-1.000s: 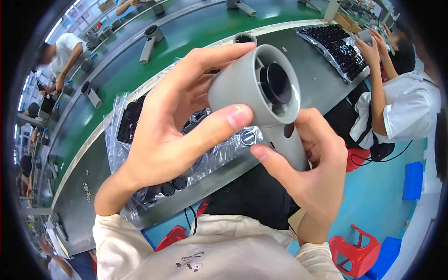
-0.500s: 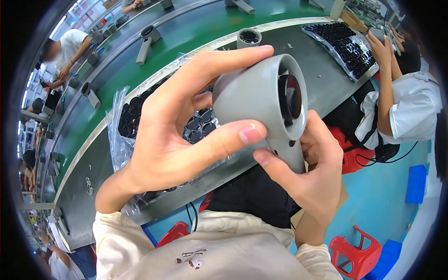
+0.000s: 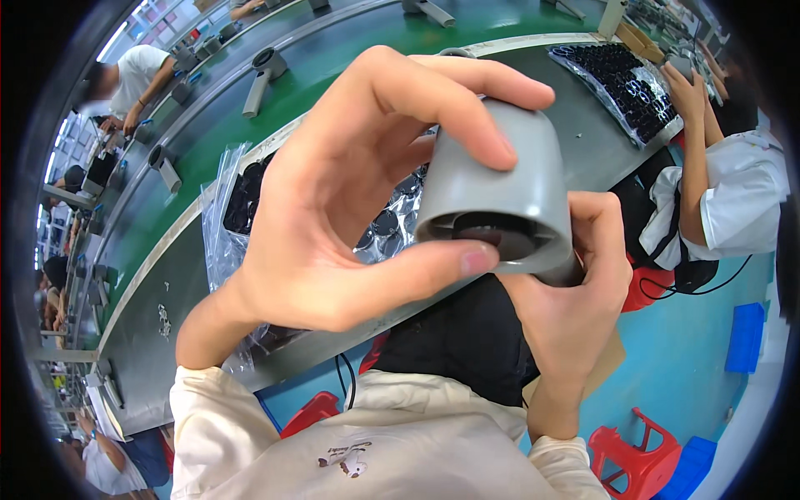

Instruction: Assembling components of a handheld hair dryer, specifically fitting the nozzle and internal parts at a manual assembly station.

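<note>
A grey hair dryer housing [image 3: 533, 187] is held up in front of me by both hands. My left hand [image 3: 321, 233] is closed round its barrel, fingers over the top and thumb at the rim of the open end. Inside that opening sits a dark round part [image 3: 508, 233]. My right hand [image 3: 579, 304] grips the handle below, which is mostly hidden by the fingers. Behind my left hand, black round parts [image 3: 387, 223] lie in clear plastic packing on the metal bench [image 3: 575, 158].
A green conveyor [image 3: 333, 62] curves past the bench, carrying similar grey housings [image 3: 261, 79]. A bag-wrapped tray of black parts [image 3: 617, 87] lies at the right, near a co-worker [image 3: 733, 192]. A red stool [image 3: 642, 450] and blue bins [image 3: 744, 337] stand on the floor.
The housing has turned so its open end, which faced right, now tips down toward me. My left fingers have shifted further over the barrel, and my right hand has turned with the handle.
</note>
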The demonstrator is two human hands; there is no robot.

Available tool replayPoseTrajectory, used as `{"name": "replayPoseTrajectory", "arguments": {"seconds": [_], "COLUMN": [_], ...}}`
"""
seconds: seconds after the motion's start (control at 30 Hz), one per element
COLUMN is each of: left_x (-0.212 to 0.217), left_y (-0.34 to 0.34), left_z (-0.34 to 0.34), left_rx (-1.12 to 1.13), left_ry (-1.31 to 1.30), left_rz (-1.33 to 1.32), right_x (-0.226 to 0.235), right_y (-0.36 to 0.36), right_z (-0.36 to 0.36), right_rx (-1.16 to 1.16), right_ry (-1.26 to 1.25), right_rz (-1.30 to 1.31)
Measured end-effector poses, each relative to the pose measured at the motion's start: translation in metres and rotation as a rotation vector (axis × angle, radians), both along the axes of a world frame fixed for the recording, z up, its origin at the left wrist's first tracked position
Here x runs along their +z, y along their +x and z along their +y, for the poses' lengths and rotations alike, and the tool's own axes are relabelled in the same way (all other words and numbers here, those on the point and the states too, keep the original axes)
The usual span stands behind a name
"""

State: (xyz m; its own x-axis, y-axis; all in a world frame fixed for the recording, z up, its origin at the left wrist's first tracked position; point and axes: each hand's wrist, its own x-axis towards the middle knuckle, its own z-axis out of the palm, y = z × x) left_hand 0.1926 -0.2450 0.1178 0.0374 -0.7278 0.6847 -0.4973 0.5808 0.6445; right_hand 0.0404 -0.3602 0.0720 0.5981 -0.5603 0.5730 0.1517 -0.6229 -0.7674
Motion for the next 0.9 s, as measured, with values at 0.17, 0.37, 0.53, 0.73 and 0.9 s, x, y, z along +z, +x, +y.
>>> {"name": "replayPoseTrajectory", "arguments": {"seconds": [0.17,0.37,0.53,0.73,0.9], "left_x": [-0.005,-0.011,-0.012,-0.008,-0.015], "left_y": [0.009,-0.012,-0.042,-0.069,-0.086], "left_z": [-0.003,-0.004,-0.021,-0.038,-0.114], "left_rx": [-0.089,-0.128,-0.161,-0.293,-0.175], "left_ry": [-0.034,0.122,0.215,0.180,0.019], "left_rz": [-0.051,0.373,0.478,0.345,0.264], "right_x": [0.011,0.022,0.028,0.023,0.013], "right_y": [-0.012,-0.038,-0.071,-0.115,-0.128], "right_z": [-0.005,-0.012,-0.015,0.007,-0.004], "right_rx": [0.134,0.532,0.833,0.854,0.583], "right_ry": [-0.029,0.255,0.794,0.948,0.951], "right_rz": [0.139,0.366,0.367,0.218,0.090]}}
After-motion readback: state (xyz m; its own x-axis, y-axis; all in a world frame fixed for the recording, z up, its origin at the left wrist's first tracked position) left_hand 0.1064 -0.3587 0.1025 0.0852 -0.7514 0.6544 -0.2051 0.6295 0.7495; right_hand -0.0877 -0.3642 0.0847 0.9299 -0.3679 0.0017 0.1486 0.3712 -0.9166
